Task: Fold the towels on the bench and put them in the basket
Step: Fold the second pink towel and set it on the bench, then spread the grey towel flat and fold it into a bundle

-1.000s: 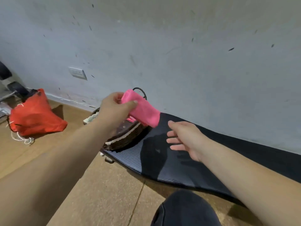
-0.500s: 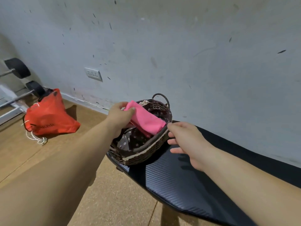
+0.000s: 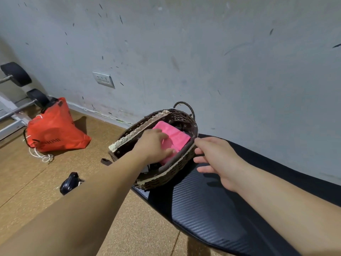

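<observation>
Left hand (image 3: 154, 145) presses pink towel (image 3: 176, 138) inside basket (image 3: 162, 179) at bench (image 3: 203, 209) end.

A folded pink towel (image 3: 175, 138) lies flat inside a dark brown woven basket (image 3: 162, 180), angled from the far left toward the near right, its near end partly covered by a hand. The oval basket has a dark flowered cloth lining, a cream lace trim along its rim and a looped handle at its far end. It sits upright on the end of a black padded bench (image 3: 212, 209) with a carbon-weave texture, next to a grey wall.
</observation>
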